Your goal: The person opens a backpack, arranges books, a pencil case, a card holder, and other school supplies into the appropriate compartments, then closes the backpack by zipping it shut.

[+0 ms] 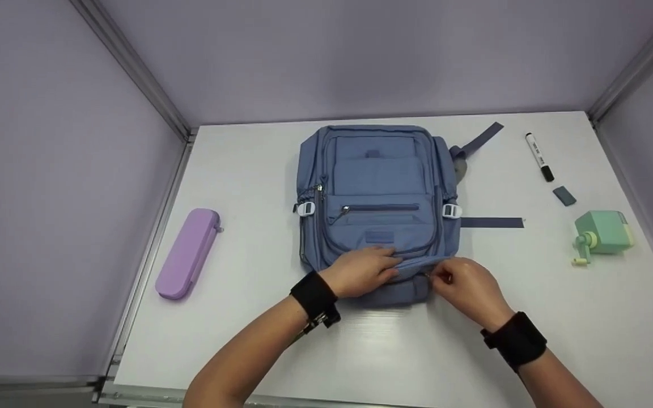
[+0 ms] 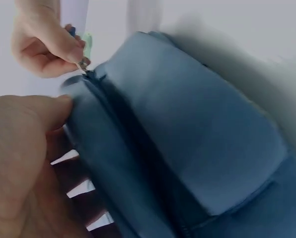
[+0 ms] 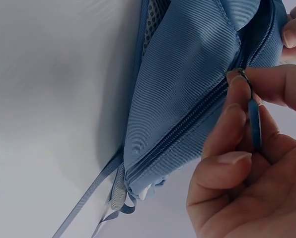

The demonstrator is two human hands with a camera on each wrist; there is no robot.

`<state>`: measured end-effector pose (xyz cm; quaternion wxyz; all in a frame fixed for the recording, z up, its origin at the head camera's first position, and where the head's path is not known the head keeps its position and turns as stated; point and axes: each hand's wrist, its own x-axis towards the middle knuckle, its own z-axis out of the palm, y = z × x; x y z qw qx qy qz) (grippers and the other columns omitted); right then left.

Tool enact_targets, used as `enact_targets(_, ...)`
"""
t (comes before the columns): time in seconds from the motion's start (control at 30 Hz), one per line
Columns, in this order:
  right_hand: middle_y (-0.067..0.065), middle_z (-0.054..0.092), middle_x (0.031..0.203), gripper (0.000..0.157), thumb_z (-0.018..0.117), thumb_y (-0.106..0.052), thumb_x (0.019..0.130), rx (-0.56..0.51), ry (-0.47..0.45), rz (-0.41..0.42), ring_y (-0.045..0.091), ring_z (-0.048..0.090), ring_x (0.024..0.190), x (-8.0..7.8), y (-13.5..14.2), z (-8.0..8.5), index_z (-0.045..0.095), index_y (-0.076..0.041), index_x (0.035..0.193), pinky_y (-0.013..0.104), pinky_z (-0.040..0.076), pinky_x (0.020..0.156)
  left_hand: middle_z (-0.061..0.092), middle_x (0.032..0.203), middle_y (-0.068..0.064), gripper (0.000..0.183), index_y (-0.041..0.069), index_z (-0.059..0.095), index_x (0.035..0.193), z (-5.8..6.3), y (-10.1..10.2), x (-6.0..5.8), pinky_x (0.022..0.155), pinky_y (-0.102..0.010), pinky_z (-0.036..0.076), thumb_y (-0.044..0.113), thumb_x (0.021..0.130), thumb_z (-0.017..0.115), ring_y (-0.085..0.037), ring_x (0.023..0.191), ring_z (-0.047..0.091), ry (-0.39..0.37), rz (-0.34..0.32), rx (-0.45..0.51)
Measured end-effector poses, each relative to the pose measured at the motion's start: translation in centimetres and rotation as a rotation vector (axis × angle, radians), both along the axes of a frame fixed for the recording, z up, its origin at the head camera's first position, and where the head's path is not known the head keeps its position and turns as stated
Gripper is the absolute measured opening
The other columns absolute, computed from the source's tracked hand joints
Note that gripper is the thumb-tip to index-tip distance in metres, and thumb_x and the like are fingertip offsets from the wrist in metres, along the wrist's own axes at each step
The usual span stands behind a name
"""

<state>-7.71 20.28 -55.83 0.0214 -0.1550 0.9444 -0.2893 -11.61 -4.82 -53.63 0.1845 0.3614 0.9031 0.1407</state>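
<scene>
A blue backpack (image 1: 380,181) lies on its back, front pockets up and its base toward me. My left hand (image 1: 359,272) holds the fabric along its lower edge, thumb (image 2: 56,111) on one side of the fold and fingers on the other. At the lower right corner my right hand (image 1: 468,288) pinches a zipper pull (image 3: 255,119) between thumb and forefinger, its blue tab hanging into the palm. Beside the left thumb the zipper gapes as a dark slit (image 2: 138,144). On the far side of the slider the zipper teeth (image 3: 183,126) run together.
A purple pencil case (image 1: 187,253) lies at the left of the white table (image 1: 247,340). To the right are a whiteboard marker (image 1: 539,157), a dark eraser (image 1: 564,195) and a green crank pencil sharpener (image 1: 603,232). Two straps (image 1: 492,222) stick out from the backpack's right side.
</scene>
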Motion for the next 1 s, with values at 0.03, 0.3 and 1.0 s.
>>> enact_targets(0.03,-0.005,0.063,0.076,0.006,0.073,-0.006,0.085,0.0,0.002,0.001,0.011,0.054,0.069,0.1,0.0,0.0,0.077,-0.011,0.084,0.033,0.047,0.063,0.047,0.155,-0.008,0.044,0.015,0.057,0.147,-0.2,0.1,0.0,0.116,-0.037,0.035,0.036,0.111,0.042,-0.027,0.143,0.044,0.006,0.0,0.0)
enact_targets(0.3,-0.005,0.06,0.072,0.008,0.073,-0.003,0.084,-0.017,0.001,0.014,0.01,0.052,0.066,0.4,-0.7,0.5,0.076,-0.01,0.08,0.032,0.046,0.061,0.071,0.12,-0.008,0.034,0.008,0.068,0.124,-0.8,0.7,-0.8,0.097,-0.037,0.052,0.026,0.112,0.041,-0.024,0.113,0.067,0.03,0.028,0.012)
enact_targets(1.0,-0.008,0.056,0.067,0.015,0.075,-0.004,0.082,-0.036,0.074,0.09,0.009,0.054,0.066,1.0,-5.7,0.9,0.07,-0.014,0.072,0.033,0.048,0.064,0.057,0.088,0.001,0.029,0.011,0.063,0.092,-0.5,0.6,-2.4,0.079,-0.03,0.046,0.022,0.111,0.045,-0.014,0.081,0.055,-0.096,-0.122,0.076)
